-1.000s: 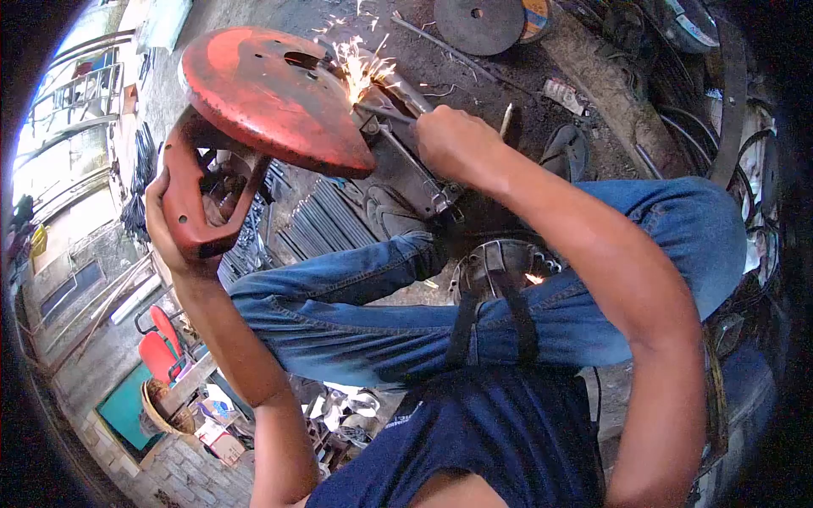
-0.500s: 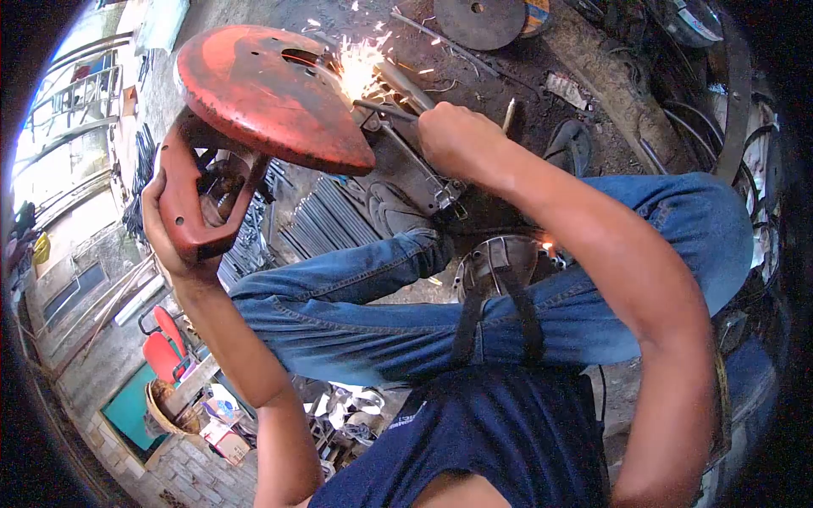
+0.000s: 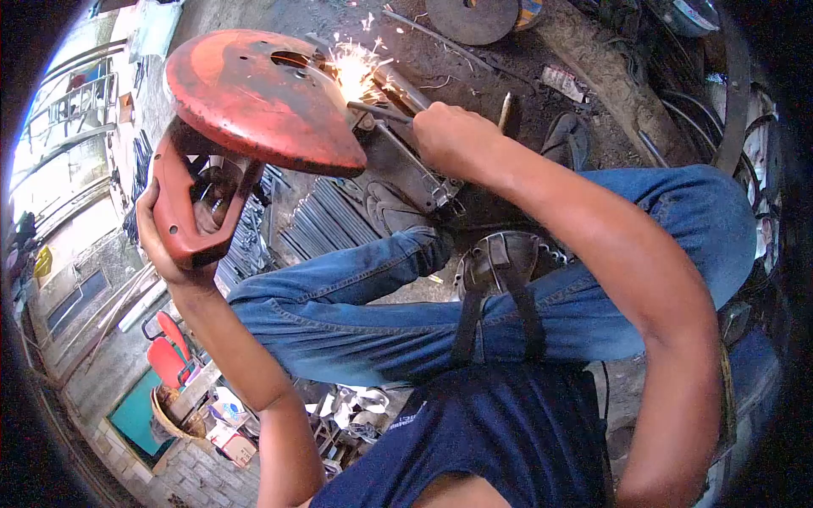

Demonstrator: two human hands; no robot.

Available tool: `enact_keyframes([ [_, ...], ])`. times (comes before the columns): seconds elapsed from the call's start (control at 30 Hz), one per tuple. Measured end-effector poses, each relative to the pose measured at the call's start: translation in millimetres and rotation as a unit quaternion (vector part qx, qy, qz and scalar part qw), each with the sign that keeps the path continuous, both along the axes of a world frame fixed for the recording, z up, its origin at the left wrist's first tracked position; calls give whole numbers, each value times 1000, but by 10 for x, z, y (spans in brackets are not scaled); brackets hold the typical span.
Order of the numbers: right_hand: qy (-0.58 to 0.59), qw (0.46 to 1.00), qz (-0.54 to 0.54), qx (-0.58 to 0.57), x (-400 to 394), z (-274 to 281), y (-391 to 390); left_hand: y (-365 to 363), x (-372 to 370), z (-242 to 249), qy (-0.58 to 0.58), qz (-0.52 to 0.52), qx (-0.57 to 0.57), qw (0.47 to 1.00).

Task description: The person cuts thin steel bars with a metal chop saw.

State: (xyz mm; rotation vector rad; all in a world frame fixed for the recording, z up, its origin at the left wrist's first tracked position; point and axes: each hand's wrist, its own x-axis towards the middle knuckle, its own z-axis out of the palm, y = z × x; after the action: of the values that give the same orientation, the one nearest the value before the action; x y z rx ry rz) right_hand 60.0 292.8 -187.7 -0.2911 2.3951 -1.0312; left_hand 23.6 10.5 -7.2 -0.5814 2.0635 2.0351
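Observation:
A red cut-off saw (image 3: 262,110) with a worn, rounded guard fills the upper left. My left hand (image 3: 161,241) is wrapped round its looped handle (image 3: 203,247). Bright sparks (image 3: 356,74) spray at the guard's right edge, where the disc is mostly hidden. My right hand (image 3: 457,140) is closed on a thin dark metal bar (image 3: 381,112), whose far end reaches to the sparks. Behind that bar lies a thicker round pipe (image 3: 406,89). Below it, the saw's metal base (image 3: 415,165) has a long clamp screw.
Dark metal rods (image 3: 326,224) lie stacked on the floor beyond my bent leg. Used cutting discs (image 3: 472,19) rest at the top, near a long rod (image 3: 440,38). Sandalled feet (image 3: 394,207) are close to the saw base. A basket (image 3: 165,415) and red chair (image 3: 167,360) stand lower left.
The view has shifted slightly, so the saw appears a little further left. Both hands keep their grips and sparks continue. A small orange glow near my knee is gone.

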Motion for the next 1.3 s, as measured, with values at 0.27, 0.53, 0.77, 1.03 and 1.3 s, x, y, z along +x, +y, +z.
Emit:
enact_keyframes([
  [0.27, -23, 999, 9, 20, -21, 15, -15, -58, -10, 5, -9, -10, 11, 1000],
  [0.53, 3, 1000, 4, 21, 6, 3, -33, -5, 2, 18, -15, 11, 10, 1000],
  [0.77, 4, 1000, -4, -27, 26, 57, 5, -25, -2, 21, -22, -18, 34, 999],
  [1.03, -14, 999, -3, -35, 38, 114, 28, 4, -4, 25, -14, 2, 19, 1000],
  [1.3, 27, 998, -14, -47, 92, 43, -2, -74, -22, 6, -21, -25, 56, 998],
])
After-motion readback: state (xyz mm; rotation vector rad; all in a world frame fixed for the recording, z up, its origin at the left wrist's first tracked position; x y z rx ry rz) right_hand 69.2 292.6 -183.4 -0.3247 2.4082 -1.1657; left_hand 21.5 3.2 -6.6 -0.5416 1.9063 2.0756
